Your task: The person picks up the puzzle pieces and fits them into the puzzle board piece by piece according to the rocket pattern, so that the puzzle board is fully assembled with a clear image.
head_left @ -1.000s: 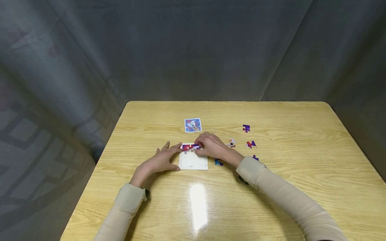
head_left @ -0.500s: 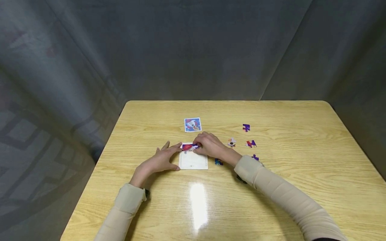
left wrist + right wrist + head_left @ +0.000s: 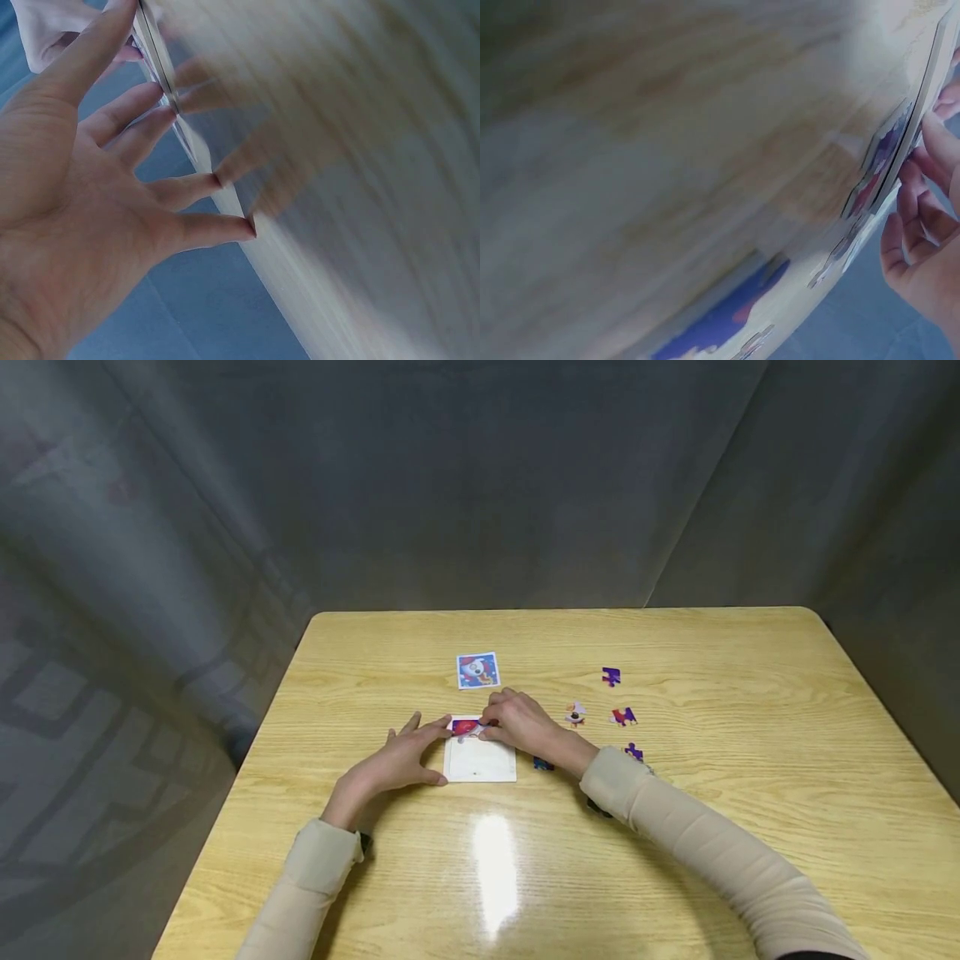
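Note:
A white square puzzle board [image 3: 480, 764] lies flat on the table, with red and purple jigsaw pieces [image 3: 465, 727] fitted along its far edge. My left hand [image 3: 397, 760] spreads its fingers at the board's left side, index and thumb on its border; in the left wrist view this hand [image 3: 105, 195] has its other fingertips on the tabletop. Over the far right part of the board my right hand [image 3: 521, 724] pinches a puzzle piece between thumb and fingers, mostly covered by them. The right wrist view shows the right hand [image 3: 930, 255] bent in at the board's edge.
Beyond the board lies a small picture card [image 3: 477, 671]. Loose pieces are scattered to the right: a purple one [image 3: 611, 677], a white one [image 3: 575, 715], a red and purple one [image 3: 623, 717], another purple one [image 3: 633, 752]. A dark blue piece [image 3: 543, 763] sits below the right wrist.
My right hand has shifted slightly left along the far row of the board, covering more of the fitted pieces. The left hand has stayed in place.

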`<action>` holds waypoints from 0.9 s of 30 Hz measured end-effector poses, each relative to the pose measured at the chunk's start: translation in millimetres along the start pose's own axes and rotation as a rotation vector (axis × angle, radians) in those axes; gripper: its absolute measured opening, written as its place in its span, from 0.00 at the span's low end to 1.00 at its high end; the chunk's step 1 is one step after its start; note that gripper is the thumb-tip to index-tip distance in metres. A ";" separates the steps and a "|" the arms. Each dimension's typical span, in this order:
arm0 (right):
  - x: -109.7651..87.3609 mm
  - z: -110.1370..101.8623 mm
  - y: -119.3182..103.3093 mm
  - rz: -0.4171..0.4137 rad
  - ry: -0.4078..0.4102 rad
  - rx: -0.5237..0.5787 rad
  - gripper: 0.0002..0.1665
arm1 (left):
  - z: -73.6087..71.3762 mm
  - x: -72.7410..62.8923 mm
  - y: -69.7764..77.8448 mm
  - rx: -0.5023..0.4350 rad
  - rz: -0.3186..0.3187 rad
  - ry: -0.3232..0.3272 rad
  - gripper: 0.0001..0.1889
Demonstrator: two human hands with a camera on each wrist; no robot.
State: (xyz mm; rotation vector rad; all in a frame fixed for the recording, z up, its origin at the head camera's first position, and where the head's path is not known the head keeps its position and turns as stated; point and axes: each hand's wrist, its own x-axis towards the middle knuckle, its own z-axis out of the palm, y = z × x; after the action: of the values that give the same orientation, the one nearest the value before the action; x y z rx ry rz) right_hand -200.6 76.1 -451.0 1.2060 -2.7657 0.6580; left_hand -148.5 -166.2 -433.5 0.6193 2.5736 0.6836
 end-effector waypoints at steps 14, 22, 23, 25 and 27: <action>-4.4 -24.4 19.9 -0.005 0.123 0.011 0.14 | -0.2 -3.9 0.3 0.003 -0.006 0.005 0.38; -39.0 -65.8 84.9 0.218 0.267 0.050 0.16 | -0.7 -3.5 2.6 0.001 -0.017 0.002 0.37; -46.3 -69.6 93.5 0.246 0.273 0.065 0.16 | -0.6 -3.2 3.0 0.002 -0.017 0.002 0.37; -61.7 -76.1 109.1 0.308 0.265 0.083 0.17 | -0.4 -2.8 3.8 0.002 -0.018 0.002 0.37; -76.7 -81.4 121.6 0.367 0.234 0.106 0.20 | -0.4 -2.6 4.5 0.003 -0.018 0.001 0.37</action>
State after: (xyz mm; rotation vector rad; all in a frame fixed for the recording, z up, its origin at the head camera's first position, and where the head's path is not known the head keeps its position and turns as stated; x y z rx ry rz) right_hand -243.4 235.2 -437.3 0.5841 -2.7958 0.9174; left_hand -145.2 -164.2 -430.1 0.5964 2.5783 0.6742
